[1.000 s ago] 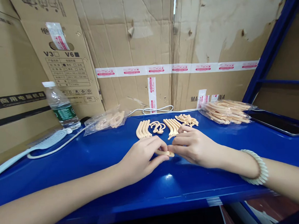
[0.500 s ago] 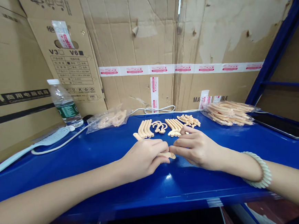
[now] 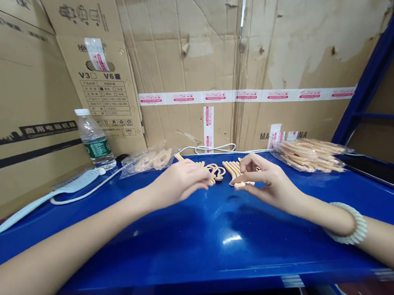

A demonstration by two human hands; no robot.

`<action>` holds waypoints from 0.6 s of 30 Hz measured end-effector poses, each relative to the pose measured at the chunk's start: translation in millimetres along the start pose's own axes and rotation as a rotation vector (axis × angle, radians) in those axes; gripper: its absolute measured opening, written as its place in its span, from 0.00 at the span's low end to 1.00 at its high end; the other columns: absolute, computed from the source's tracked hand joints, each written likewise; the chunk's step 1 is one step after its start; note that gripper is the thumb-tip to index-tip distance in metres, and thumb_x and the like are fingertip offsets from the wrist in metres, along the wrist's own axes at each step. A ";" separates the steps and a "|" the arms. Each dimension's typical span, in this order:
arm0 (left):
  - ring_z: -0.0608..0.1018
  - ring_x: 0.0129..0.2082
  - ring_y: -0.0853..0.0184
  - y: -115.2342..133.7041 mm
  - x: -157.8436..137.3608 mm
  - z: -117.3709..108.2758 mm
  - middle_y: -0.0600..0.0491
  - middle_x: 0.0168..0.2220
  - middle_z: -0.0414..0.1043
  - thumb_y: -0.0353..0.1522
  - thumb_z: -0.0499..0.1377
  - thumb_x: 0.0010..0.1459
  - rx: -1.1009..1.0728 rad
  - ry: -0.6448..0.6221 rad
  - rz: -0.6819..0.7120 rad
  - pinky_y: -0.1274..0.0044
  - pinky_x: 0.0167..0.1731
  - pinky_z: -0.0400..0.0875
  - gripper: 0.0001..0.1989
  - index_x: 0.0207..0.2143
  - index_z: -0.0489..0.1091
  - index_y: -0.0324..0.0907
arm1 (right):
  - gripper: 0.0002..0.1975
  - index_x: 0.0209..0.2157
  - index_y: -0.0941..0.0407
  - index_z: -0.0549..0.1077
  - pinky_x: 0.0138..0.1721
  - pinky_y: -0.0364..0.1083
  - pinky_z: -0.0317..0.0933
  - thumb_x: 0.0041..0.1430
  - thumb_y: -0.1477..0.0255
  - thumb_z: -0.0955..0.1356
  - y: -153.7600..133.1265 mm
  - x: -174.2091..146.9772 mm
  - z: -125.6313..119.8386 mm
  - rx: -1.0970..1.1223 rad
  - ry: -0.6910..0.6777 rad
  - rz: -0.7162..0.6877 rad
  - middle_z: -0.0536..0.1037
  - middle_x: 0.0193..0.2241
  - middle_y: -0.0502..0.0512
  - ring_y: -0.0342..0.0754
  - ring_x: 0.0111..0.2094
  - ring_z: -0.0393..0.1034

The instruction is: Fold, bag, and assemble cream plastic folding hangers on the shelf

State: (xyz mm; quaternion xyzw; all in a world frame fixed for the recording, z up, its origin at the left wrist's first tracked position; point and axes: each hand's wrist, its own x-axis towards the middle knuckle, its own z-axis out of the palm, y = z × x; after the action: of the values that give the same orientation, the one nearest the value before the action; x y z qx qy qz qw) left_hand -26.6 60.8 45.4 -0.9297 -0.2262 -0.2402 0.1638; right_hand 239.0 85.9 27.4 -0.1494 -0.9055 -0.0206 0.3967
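Note:
My left hand (image 3: 187,180) is closed around a curved wooden stick (image 3: 178,156), whose end pokes out above the knuckles. Most of that stick is hidden by the hand. Beyond it lies a row of curved wooden sticks (image 3: 201,164), partly covered, with wooden rings or hooks (image 3: 216,171) to their right. My right hand (image 3: 262,178) pinches a small pale wooden piece (image 3: 240,186) between thumb and fingers, low over the table. A second row of wooden sticks (image 3: 231,168) is just behind those fingers.
On the blue table (image 3: 191,243) stand a water bottle (image 3: 96,144) and a pale blue hairbrush (image 3: 47,198) at left. Plastic bags of wooden parts lie at back left (image 3: 150,160) and back right (image 3: 310,154). A phone (image 3: 383,171) is at far right; cardboard (image 3: 184,66) walls the back.
My hands have moved apart. The left went up and left with the stick, toward the left row; the right now pinches a small wooden piece. The view has shifted slightly.

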 end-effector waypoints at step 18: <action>0.71 0.42 0.61 -42.2 -18.8 1.5 0.49 0.39 0.67 0.23 0.52 0.53 -0.146 -0.404 -0.236 0.70 0.43 0.66 0.11 0.38 0.69 0.40 | 0.13 0.47 0.60 0.72 0.36 0.47 0.67 0.66 0.75 0.60 38.5 28.8 25.0 -0.226 -0.084 -0.019 0.74 0.36 0.60 0.48 0.35 0.72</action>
State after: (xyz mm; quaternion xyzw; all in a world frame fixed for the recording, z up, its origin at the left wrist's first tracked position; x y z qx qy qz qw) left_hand -61.8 90.6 42.7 -0.9354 -0.3433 -0.0826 0.0186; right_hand 213.8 133.8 28.1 -0.1854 -0.9145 -0.1199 0.3390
